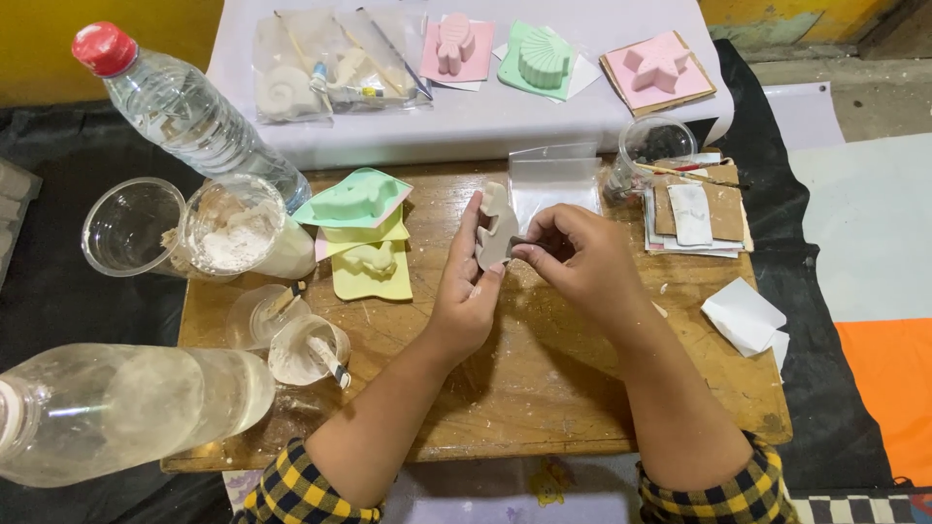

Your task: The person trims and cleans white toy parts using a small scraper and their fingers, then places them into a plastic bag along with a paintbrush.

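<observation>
From above, the left hand [468,291] pinches a pale plaster figure [496,231] by its edges, fingers closed around it, holding it upright over the wooden board [544,388]. The right hand [581,254] is curled shut on a small dark tool [521,243] (possibly a blade, too small to tell) whose tip touches the figure's side. The figure looks stiff, chalky and brittle, likely light; its thicker middle seems the safest grip. It is off-white, flat-backed, with a lumpy animal-like outline. A green mould [354,199] lies nearby, beside cups of white powder [233,233].
</observation>
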